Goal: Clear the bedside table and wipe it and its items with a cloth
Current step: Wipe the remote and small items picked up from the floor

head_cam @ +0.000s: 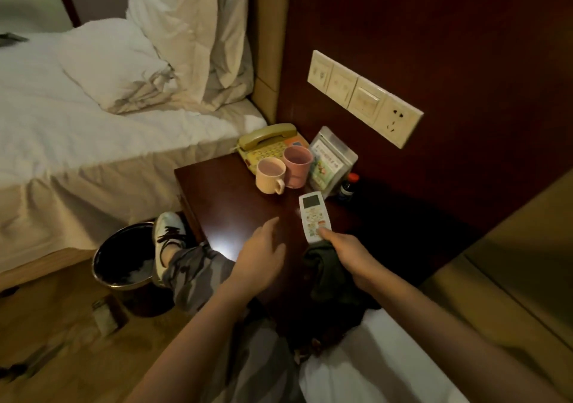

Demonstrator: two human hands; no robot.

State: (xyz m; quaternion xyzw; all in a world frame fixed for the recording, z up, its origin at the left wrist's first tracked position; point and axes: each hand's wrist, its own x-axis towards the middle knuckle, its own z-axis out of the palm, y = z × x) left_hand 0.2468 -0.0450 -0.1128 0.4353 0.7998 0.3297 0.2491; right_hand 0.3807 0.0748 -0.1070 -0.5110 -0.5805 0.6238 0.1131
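The dark wooden bedside table (223, 204) carries a yellow telephone (266, 145), two pink mugs (270, 175) (297, 167), a clear stand with a printed card (333, 164) and a small dark bottle (348, 187). My right hand (347, 254) holds the near end of a white remote control (313, 216), thumb on its buttons, with a dark green cloth (325, 272) bunched beneath the hand. My left hand (263, 257) hovers open over the table's front part, fingers relaxed, holding nothing.
A black waste bin (124, 260) stands on the floor left of the table, beside my shoe (169, 235). A bed with white sheets and pillows (108, 71) fills the left. Wall switches and a socket (362, 95) sit above the table. White bedding (372, 365) lies near me.
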